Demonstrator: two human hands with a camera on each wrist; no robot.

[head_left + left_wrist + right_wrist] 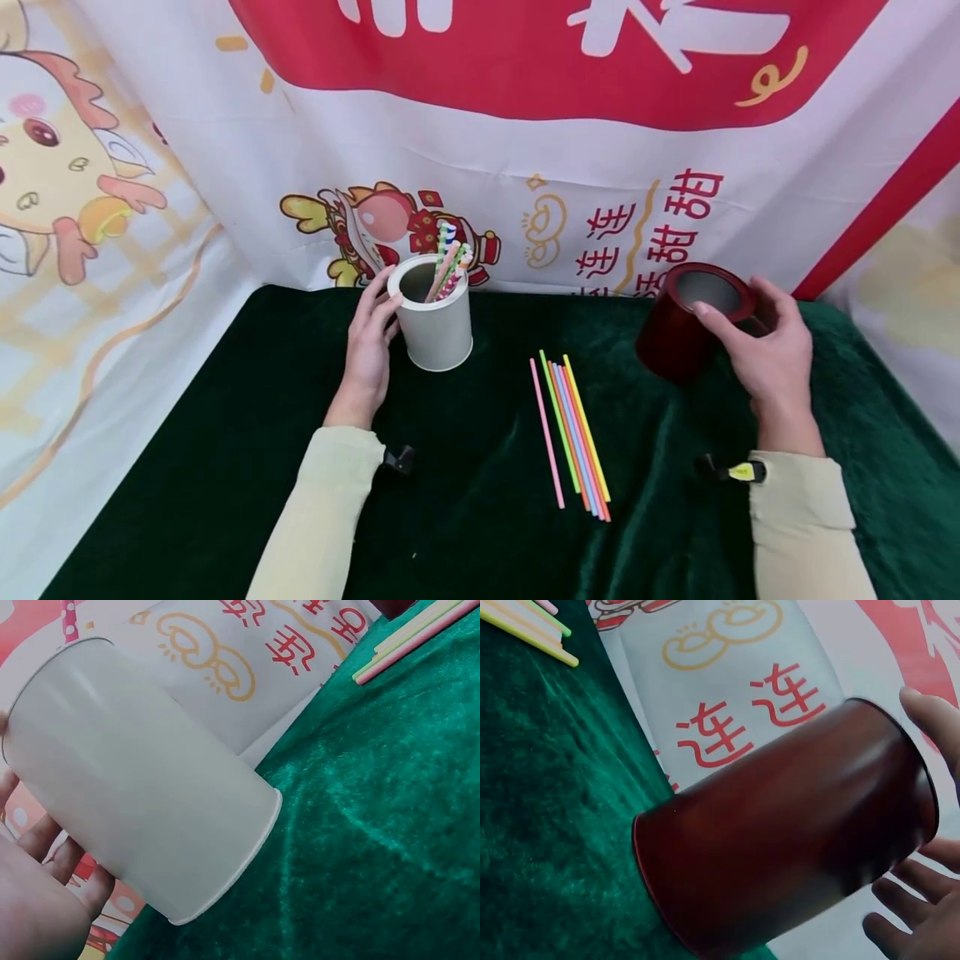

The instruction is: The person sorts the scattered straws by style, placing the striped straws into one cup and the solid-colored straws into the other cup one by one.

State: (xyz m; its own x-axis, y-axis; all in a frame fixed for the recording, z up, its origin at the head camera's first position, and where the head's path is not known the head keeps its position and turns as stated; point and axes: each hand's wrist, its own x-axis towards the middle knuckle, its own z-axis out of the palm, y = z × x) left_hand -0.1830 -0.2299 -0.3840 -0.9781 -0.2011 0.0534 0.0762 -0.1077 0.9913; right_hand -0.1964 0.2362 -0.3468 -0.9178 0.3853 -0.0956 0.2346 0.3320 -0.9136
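A white can (pixel 437 333) stands upright at left-centre, with several patterned paper straws (pixel 452 265) poking out of its top. My left hand (pixel 367 342) holds it from the left, thumb at the rim and fingers reaching behind its side in the left wrist view. On the right is a dark red can (pixel 675 333), its mouth facing up and nothing showing inside. My right hand (pixel 776 358) is around its right side, thumb over the rim; the fingers (pixel 900 900) are spread beside the can wall. Several plain coloured straws (pixel 573 437) lie between the cans.
Dark green velvety cloth (pixel 465 500) covers the table. Behind the cans hangs a printed white and red curtain (pixel 525 150), close to the table's back edge. Another printed sheet (pixel 142 275) hangs along the left side.
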